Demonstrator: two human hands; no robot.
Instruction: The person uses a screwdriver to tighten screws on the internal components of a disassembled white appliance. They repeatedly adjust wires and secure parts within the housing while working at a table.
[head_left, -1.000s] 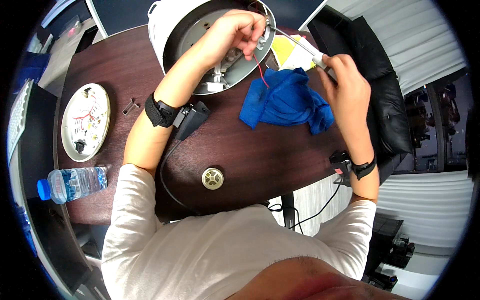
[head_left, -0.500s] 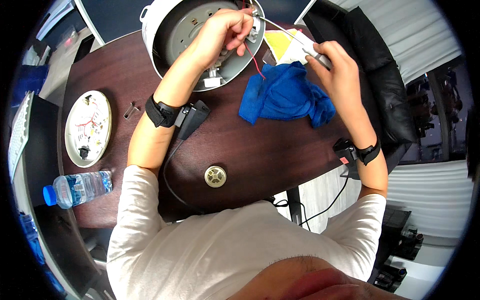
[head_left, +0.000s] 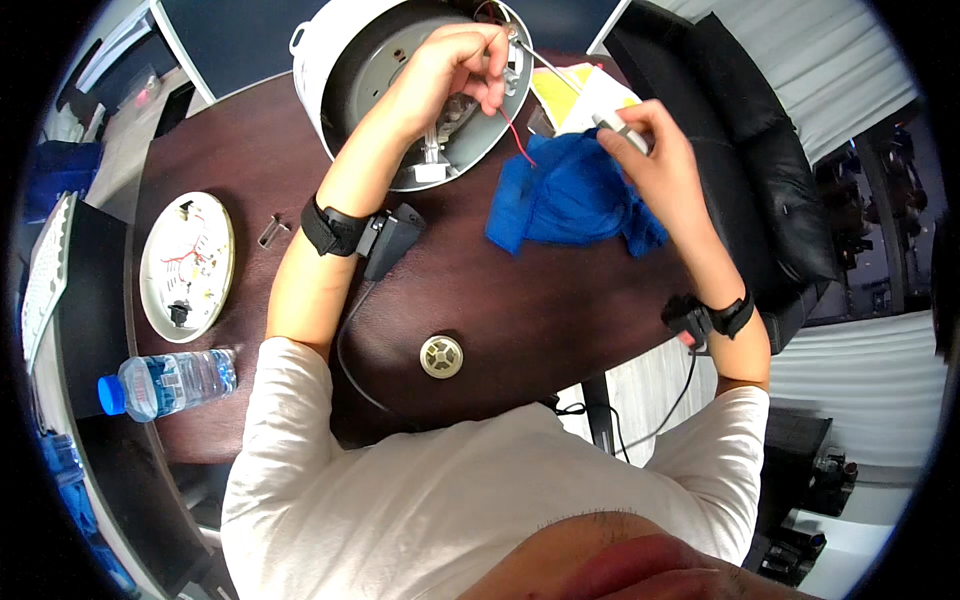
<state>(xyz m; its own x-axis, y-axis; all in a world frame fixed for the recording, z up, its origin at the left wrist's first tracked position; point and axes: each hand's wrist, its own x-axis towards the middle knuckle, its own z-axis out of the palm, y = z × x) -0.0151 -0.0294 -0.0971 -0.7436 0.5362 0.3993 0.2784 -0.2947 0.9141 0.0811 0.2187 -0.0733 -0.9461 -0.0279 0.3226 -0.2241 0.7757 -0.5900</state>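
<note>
Screwdriver (head_left: 618,130), pale-handled: grasped by the handle in the right hand (head_left: 662,160), the nearer hand to it; long axis slanting away and leftward, shaft end at the right rim of the housing, just beside the left fingers. Left hand (head_left: 468,65): ahead and to the left of the right hand, over the housing's opening, fingers curled; whether they grip the red wire (head_left: 517,138) hanging below them cannot be told. Housing (head_left: 318,75), white, drum-shaped: tilted at the table's far edge, mouth toward the person; contents, grey inner plate, metal fittings, white block at the lower edge. Shallow dish (head_left: 158,240), off-white, at left: red wires, small loose bits, a black part. Bottle (head_left: 175,386), blue-capped, lying on its side: clear liquid. Blue cloth (head_left: 560,205), crumpled: below the screwdriver.
</note>
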